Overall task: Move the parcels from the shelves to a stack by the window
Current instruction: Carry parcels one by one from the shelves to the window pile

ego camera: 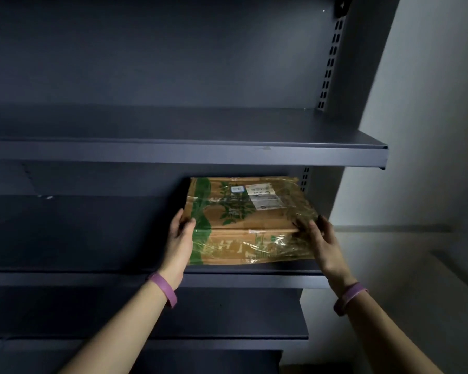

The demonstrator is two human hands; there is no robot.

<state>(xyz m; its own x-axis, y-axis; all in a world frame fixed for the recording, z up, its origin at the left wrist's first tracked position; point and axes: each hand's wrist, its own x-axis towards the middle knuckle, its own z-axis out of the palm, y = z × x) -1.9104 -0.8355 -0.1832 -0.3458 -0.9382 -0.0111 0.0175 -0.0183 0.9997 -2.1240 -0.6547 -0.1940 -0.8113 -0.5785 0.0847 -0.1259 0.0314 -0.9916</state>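
sitting mid-frame on a dark shelf point(92, 279), the parcel point(243, 220) lies between both hands. the left hand point(180, 230) clasps its left edge, thumb on top; the right hand point(318, 236) curls round its right front corner.

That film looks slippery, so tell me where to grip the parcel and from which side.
Clamp the parcel between the hands, left hand on its left face and right hand on its right, reaching in from the front: it lies flat and wide, and the upper shelf blocks the top.
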